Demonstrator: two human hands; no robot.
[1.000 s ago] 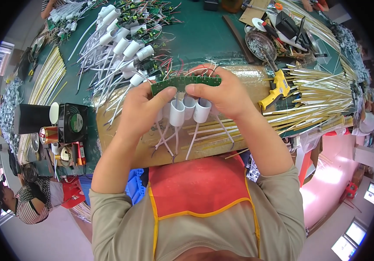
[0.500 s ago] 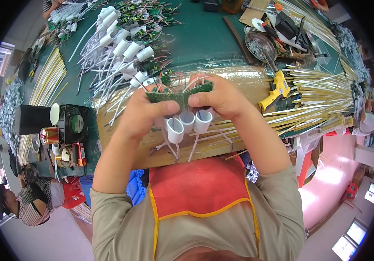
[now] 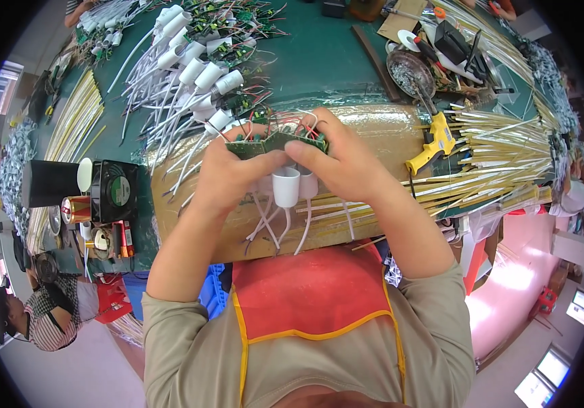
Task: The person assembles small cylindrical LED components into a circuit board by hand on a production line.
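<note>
Both thumbs press on a strip of green circuit boards [image 3: 264, 145] held in front of my chest, with small parts and red and white wires along the far side. My left hand [image 3: 229, 166] grips the left end, its fingers hidden behind. At the other end my right hand [image 3: 343, 160] is closed on the boards, thumb near the middle. White plastic cups [image 3: 286, 187] hang just below the boards, with white cables dangling from them over the brown board. Partly behind the thumbs, the join between the boards cannot be made out fully.
A heap of white cups with cables and boards [image 3: 197, 75] lies to the far left. On the right are a yellow glue gun [image 3: 438, 139], a pan [image 3: 411, 71] and many thin strips [image 3: 502, 146]. A black fan [image 3: 115, 192] stands at left, beside a can [image 3: 76, 210].
My hands have come closer together, bringing the tilted boards into nearly one line. The cups below have swung, so their openings show less.
</note>
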